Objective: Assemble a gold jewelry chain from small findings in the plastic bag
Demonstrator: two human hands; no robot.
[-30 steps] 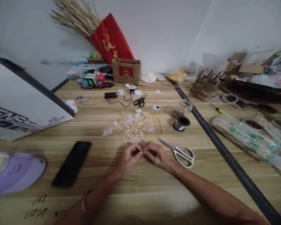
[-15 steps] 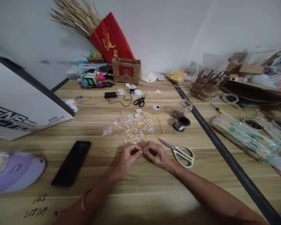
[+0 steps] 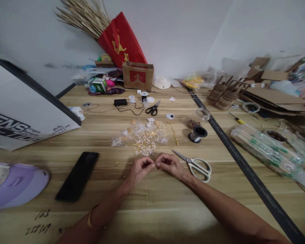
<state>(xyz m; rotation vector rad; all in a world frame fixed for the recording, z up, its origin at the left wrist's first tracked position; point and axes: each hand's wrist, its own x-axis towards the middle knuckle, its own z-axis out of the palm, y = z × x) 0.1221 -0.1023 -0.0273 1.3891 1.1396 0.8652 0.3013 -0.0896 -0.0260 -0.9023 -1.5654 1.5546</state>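
L hand (image 3: pixel 142 168) and R hand (image 3: pixel 169 166) meet just in front of the heap of small gold & silver metal findings (image 3: pixel 145 144); thumb & fingertips of each pinched nearly closed, tips almost touching. Whatever is between them is too small to tell.

Clear plastic bags w/ gold & silver bits (image 3: pixel 120 139) lie at heap's far L side. Gold chain (image 3: pixel 173 133) just R of it. White-handled metal scissors (image 3: pixel 198 168) right beside R hand, blades slightly apart, pointing toward heap, closest obstacle on that side. Beyond: black spool of silvery wire (image 3: pixel 197 134), clear tub of multicolored beads (image 3: pixel 194 124). Black-handled scissors (image 3: pixel 153 109) & black rectangular adapter w/ cord (image 3: pixel 120 102) behind heap.

Black smartphone (image 3: pixel 77 176) flat, well L of L hand; purple-and-white visor-shaped item (image 3: pixel 17 186) past it, partly out of view. Big white printed box (image 3: pixel 27 112) at far L. Plastic-wrapped bundle of pale sticks (image 3: pixel 266 149) at R, past black strip (image 3: pixel 234 152) on wood-grain table (image 3: pixel 167 210).
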